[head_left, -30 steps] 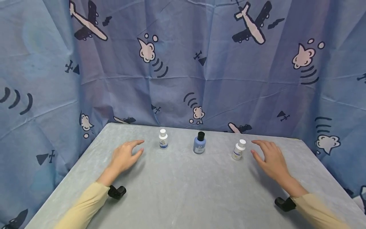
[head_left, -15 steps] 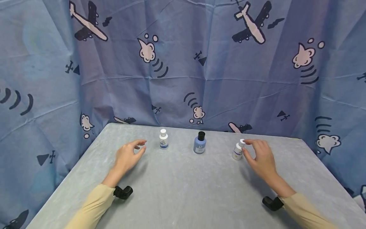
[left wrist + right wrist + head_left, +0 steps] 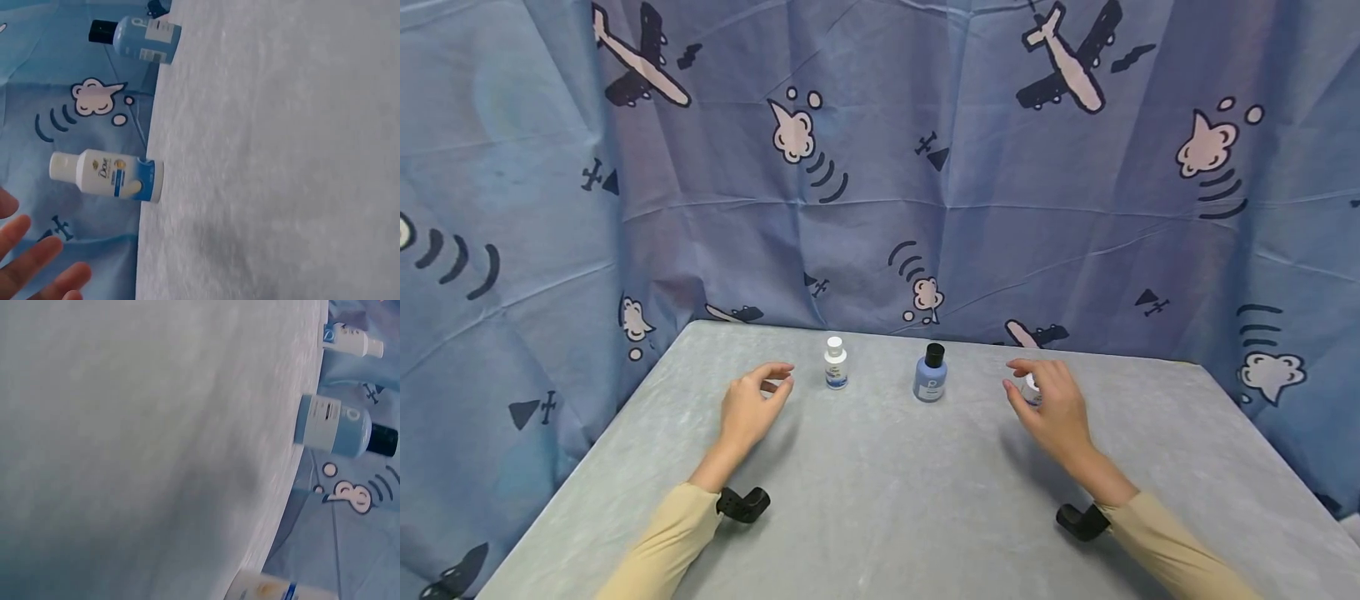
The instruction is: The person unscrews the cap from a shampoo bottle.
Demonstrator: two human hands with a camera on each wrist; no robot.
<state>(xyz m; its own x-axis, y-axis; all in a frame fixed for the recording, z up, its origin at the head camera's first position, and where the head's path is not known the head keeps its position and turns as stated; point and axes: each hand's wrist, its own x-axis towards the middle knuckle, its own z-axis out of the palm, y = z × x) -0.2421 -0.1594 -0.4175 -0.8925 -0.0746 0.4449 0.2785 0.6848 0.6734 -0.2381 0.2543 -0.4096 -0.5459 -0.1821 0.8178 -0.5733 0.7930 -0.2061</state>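
Note:
Three small bottles stand upright in a loose row. The left white bottle (image 3: 836, 367) has a white cap and reads Dove in the left wrist view. A blue bottle (image 3: 929, 380) with a black cap is in the middle. My left hand (image 3: 751, 410) hovers just left of the white Dove bottle, fingers relaxed and holding nothing. At the right, my right hand (image 3: 1052, 410) hangs over the other white bottle (image 3: 1032, 390), thumb and fingers apart, hiding most of it in the head view. Only the upper part of that bottle enters the right wrist view's bottom edge.
The bottles stand toward the back of a table (image 3: 880, 500) with a pale grey cover. A blue curtain (image 3: 865, 167) printed with aeroplanes hangs right behind its far edge. Black wrist cameras sit at both yellow sleeves (image 3: 662, 542).
My right hand has moved left, from beside the right white bottle to in front of it. My left hand has shifted slightly right, closer to the Dove bottle. The bottles keep their places.

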